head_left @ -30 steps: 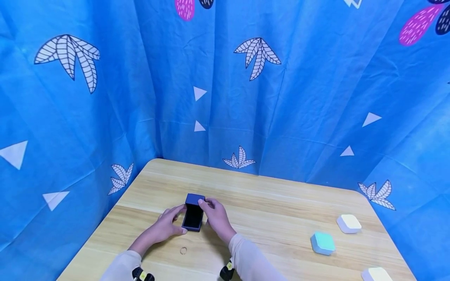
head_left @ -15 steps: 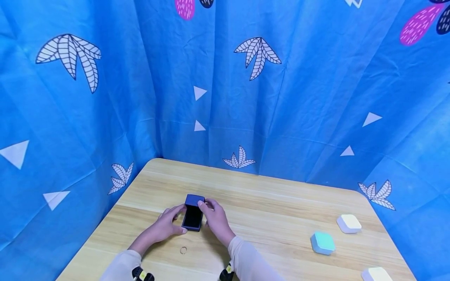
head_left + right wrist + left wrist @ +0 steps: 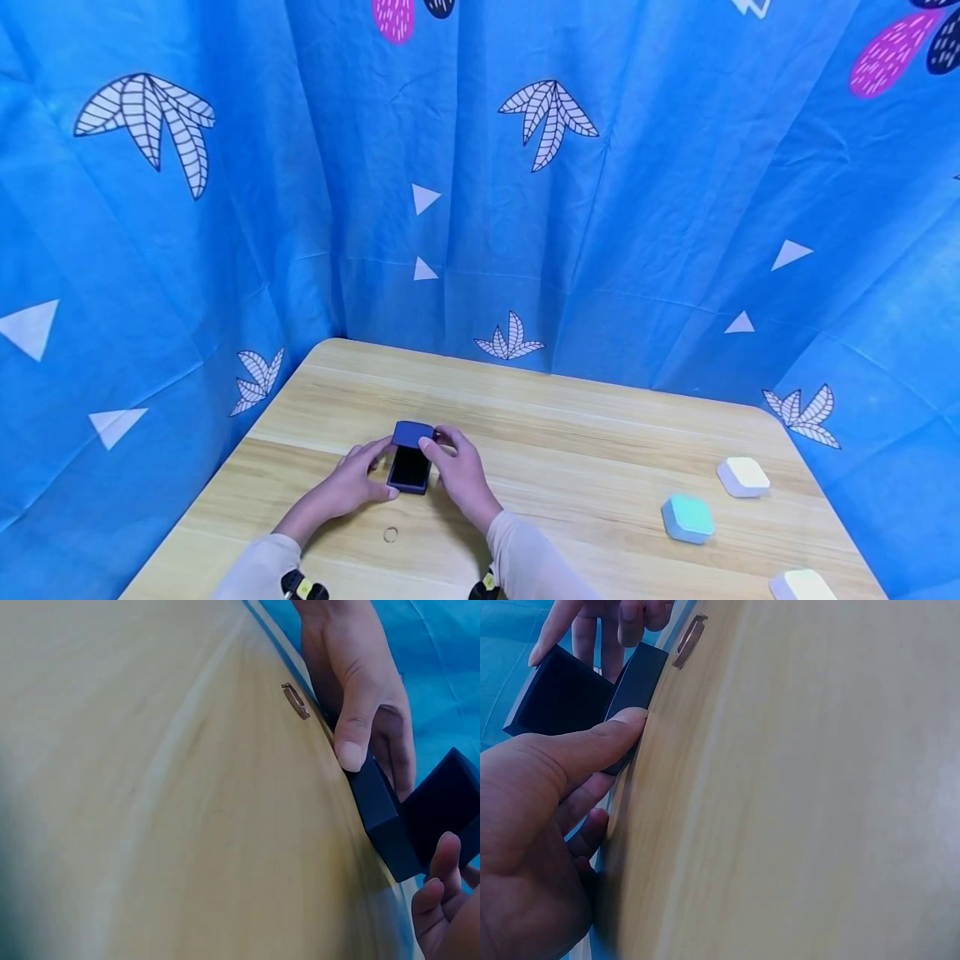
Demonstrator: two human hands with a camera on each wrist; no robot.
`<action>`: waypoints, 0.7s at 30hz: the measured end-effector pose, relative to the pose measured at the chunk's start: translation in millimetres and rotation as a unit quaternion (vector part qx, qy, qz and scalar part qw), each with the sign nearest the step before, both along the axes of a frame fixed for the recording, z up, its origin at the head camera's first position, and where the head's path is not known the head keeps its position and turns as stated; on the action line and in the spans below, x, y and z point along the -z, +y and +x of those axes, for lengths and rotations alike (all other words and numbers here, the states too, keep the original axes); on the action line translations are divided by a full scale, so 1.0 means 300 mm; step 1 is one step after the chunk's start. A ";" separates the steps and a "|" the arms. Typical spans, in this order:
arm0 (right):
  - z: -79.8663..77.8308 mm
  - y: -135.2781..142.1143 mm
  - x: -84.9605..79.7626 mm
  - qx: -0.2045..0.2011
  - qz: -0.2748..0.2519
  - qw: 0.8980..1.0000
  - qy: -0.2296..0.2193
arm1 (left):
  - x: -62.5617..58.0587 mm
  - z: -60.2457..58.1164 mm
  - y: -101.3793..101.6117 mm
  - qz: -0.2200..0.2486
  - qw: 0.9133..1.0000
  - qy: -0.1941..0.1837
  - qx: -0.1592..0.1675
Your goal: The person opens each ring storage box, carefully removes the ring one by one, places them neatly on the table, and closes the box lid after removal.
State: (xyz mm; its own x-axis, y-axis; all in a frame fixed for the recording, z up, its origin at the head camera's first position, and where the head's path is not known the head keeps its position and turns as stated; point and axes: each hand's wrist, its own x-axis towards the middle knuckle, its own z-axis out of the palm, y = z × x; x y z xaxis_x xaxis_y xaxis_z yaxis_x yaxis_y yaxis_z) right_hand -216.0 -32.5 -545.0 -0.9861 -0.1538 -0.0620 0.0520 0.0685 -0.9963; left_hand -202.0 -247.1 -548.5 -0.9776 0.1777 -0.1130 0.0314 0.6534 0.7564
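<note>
A dark blue ring box (image 3: 409, 469) with a black inside sits on the table, its hinged lid (image 3: 413, 433) partly raised at the far side. My left hand (image 3: 348, 486) grips the box base from the left, the thumb pressing the near wall (image 3: 639, 684) in the left wrist view. On the right, my right hand (image 3: 463, 473) pinches the lid, thumb on its top and fingers at its side. A thin copper-coloured ring (image 3: 391, 534) lies on the wood in front of the box; the right wrist view shows a gap in the ring (image 3: 296, 701).
Toward the right side of the wooden table (image 3: 570, 467) are a teal rounded block (image 3: 687, 518) and a white one (image 3: 744, 477). Another white block (image 3: 802, 586) is cut off at the bottom of the head view. A blue patterned curtain (image 3: 645, 208) hangs behind the table.
The lid has tipped forward and down a little over the base, and the right hand has moved slightly with it. Left hand and ring have stayed put.
</note>
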 end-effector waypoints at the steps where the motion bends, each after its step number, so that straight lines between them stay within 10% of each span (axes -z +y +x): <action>1: 0.001 0.001 0.001 -0.002 -0.002 1.000 0.000 | 0.001 -0.001 -0.001 0.000 1.000 0.000 0.001; 21: 0.017 0.033 0.021 -0.053 0.013 0.998 0.010 | 0.000 0.002 -0.001 0.002 1.000 0.000 -0.001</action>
State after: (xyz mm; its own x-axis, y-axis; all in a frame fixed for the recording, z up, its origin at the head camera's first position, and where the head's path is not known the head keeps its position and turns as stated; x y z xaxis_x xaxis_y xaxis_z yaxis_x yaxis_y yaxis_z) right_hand -211.0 -22.7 -551.3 -0.9654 -0.2565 -0.0475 0.0228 0.0981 -0.9949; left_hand -201.6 -247.4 -548.6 -0.9779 0.1761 -0.1126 0.0298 0.6506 0.7588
